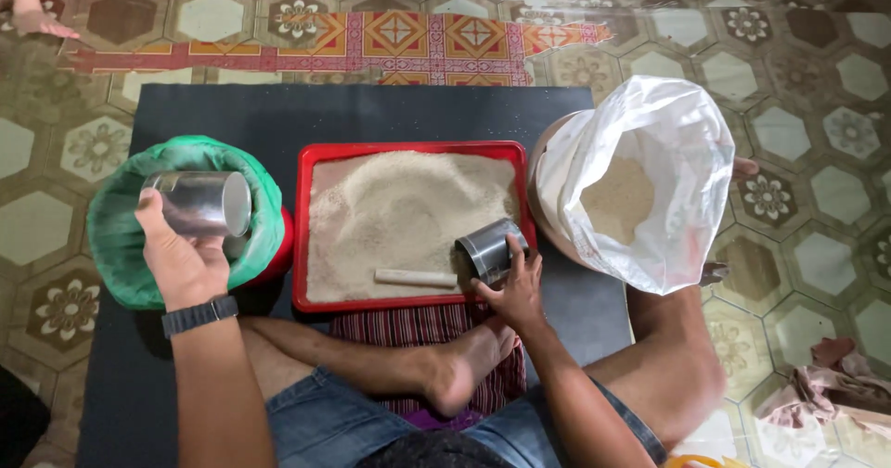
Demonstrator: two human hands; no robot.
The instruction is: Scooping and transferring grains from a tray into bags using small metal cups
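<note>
A: Patterned tile floor (817, 245), a dark mat (371, 115) spread over it, and a person sitting cross-legged at the bottom of the frame.

B: What's on the mat?

A: A red tray (302, 236) of pale grain at centre, with a small wooden stick (415, 278) lying level near its lower edge. A green-lined bucket (121, 236) sits left of it, a white sack (668, 153) of grain right.

B: And the hands?

A: The left hand (181, 259) is wrapped around a metal can (200, 204), tipped sideways over the bucket, mouth facing right. The right hand (515, 287) is closed on a second can (489, 248) at the tray's lower right corner, tilted, its long axis slanting toward the grain, up and left of the grip.
</note>
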